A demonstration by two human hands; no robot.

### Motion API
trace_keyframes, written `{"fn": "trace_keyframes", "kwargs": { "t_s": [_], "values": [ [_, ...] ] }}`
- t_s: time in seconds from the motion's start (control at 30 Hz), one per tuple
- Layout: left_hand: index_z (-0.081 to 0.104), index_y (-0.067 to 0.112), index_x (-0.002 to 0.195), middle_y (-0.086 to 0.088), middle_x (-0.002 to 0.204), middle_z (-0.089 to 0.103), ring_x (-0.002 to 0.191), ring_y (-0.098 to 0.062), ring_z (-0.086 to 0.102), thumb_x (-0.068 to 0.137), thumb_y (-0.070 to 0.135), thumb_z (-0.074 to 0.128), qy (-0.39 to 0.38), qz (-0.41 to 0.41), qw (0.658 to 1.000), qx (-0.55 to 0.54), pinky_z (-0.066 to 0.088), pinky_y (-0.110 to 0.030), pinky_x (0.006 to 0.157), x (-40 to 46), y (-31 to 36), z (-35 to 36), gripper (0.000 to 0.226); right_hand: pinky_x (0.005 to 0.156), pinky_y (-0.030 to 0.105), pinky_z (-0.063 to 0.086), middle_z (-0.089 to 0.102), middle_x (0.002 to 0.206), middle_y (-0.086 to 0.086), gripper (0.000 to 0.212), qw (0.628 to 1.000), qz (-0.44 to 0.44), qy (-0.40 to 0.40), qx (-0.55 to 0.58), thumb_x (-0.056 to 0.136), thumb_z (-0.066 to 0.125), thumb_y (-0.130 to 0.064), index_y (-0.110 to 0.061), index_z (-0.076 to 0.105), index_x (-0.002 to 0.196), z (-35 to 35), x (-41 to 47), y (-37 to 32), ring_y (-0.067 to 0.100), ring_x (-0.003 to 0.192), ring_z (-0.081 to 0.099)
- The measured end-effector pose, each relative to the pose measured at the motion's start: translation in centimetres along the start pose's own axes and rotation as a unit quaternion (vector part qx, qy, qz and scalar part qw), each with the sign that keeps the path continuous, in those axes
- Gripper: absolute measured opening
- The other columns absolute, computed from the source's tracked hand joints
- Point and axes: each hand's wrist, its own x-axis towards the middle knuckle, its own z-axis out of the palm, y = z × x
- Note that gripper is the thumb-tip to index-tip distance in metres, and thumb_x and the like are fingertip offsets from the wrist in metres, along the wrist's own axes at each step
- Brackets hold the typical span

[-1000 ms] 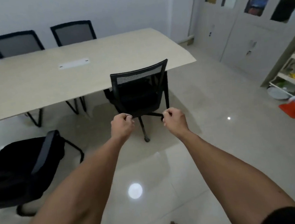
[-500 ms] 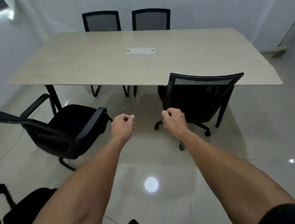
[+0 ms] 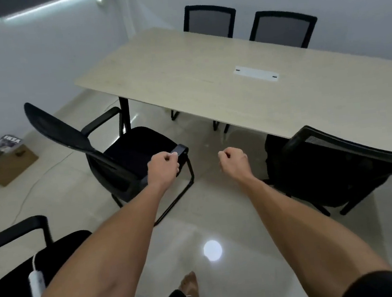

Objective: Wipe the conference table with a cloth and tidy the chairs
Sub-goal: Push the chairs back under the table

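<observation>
The pale wooden conference table [image 3: 206,78] fills the upper right, with a white cable plate [image 3: 256,73] in its top. A black armchair [image 3: 127,153] stands turned away from the table's near left corner. My left hand [image 3: 163,167] is a closed fist held over that chair's right armrest; whether it touches is unclear. My right hand [image 3: 233,161] is a closed fist over bare floor, holding nothing. A black mesh swivel chair [image 3: 333,164] sits at the table's near edge, right of my right hand. No cloth is in view.
Two mesh chairs [image 3: 209,21] [image 3: 282,28] stand at the table's far side. Another black chair [image 3: 21,273] at lower left carries a white power strip [image 3: 36,285]. A cardboard box [image 3: 3,163] with a magazine lies by the left wall. My bare foot [image 3: 189,284] shows below.
My view has swung left across the room: the swivel chair slid from centre to the right edge and the black armchair came under my left hand. Both fists stayed closed.
</observation>
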Motion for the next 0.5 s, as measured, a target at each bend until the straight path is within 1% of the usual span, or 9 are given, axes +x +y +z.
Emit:
{"fn": "trace_keyframes", "kwargs": {
  "t_s": [0.07, 0.17, 0.3, 0.37, 0.43, 0.5],
  "values": [
    [0.071, 0.007, 0.076, -0.004, 0.072, 0.075, 0.069, -0.017, 0.072, 0.100, 0.029, 0.059, 0.010, -0.007, 1.000, 0.004, 0.058, -0.035, 0.076, 2.8, -0.2, -1.6, 0.035, 0.078, 0.035, 0.056, 0.073, 0.079, 0.003, 0.029, 1.000, -0.013, -0.015, -0.002, 0.096, 0.051, -0.029, -0.013, 0.068, 0.078, 1.7, 2.3, -2.2, 0.024, 0.081, 0.069],
    [0.071, 0.012, 0.075, -0.001, 0.071, 0.075, 0.069, -0.016, 0.072, 0.099, 0.031, 0.060, 0.039, -0.024, 0.999, 0.005, 0.057, -0.033, 0.076, 6.7, -0.5, -4.0, 0.033, 0.078, 0.036, 0.055, 0.073, 0.083, 0.005, 0.029, 0.999, -0.025, -0.034, 0.007, 0.097, 0.051, -0.028, -0.011, 0.068, 0.082, 4.1, 5.2, -4.8, 0.025, 0.083, 0.069],
    [0.071, 0.014, 0.074, 0.001, 0.072, 0.075, 0.069, -0.014, 0.072, 0.098, 0.031, 0.060, 0.080, -0.045, 0.996, -0.003, 0.056, -0.028, 0.074, 9.7, -1.4, -6.4, 0.031, 0.073, 0.034, 0.052, 0.072, 0.082, 0.007, 0.028, 0.996, -0.041, -0.077, -0.013, 0.100, 0.050, -0.025, -0.010, 0.068, 0.085, 7.2, 8.2, -7.2, 0.025, 0.081, 0.068],
    [0.071, 0.013, 0.076, 0.000, 0.073, 0.075, 0.069, -0.013, 0.072, 0.099, 0.030, 0.060, 0.101, -0.055, 0.993, -0.006, 0.054, -0.026, 0.073, 10.7, -1.9, -7.3, 0.030, 0.071, 0.037, 0.052, 0.071, 0.081, 0.009, 0.029, 0.994, -0.048, -0.093, -0.017, 0.100, 0.049, -0.024, -0.007, 0.067, 0.086, 8.6, 9.7, -7.9, 0.027, 0.080, 0.068],
    [0.072, 0.010, 0.080, -0.001, 0.076, 0.075, 0.069, -0.014, 0.071, 0.100, 0.029, 0.059, 0.119, -0.073, 0.990, -0.012, 0.054, -0.026, 0.072, 11.4, -2.6, -8.0, 0.030, 0.068, 0.037, 0.053, 0.071, 0.081, 0.010, 0.030, 0.992, -0.057, -0.113, -0.021, 0.099, 0.049, -0.025, -0.004, 0.067, 0.086, 10.1, 11.1, -8.6, 0.027, 0.078, 0.068],
    [0.071, 0.012, 0.081, -0.003, 0.078, 0.075, 0.071, -0.015, 0.071, 0.100, 0.030, 0.059, 0.135, -0.092, 0.986, -0.015, 0.055, -0.028, 0.073, 11.8, -3.1, -8.6, 0.029, 0.067, 0.035, 0.051, 0.070, 0.079, 0.007, 0.029, 0.988, -0.071, -0.136, -0.027, 0.099, 0.048, -0.024, -0.007, 0.066, 0.084, 11.4, 12.2, -9.1, 0.025, 0.077, 0.067]
  ]
}}
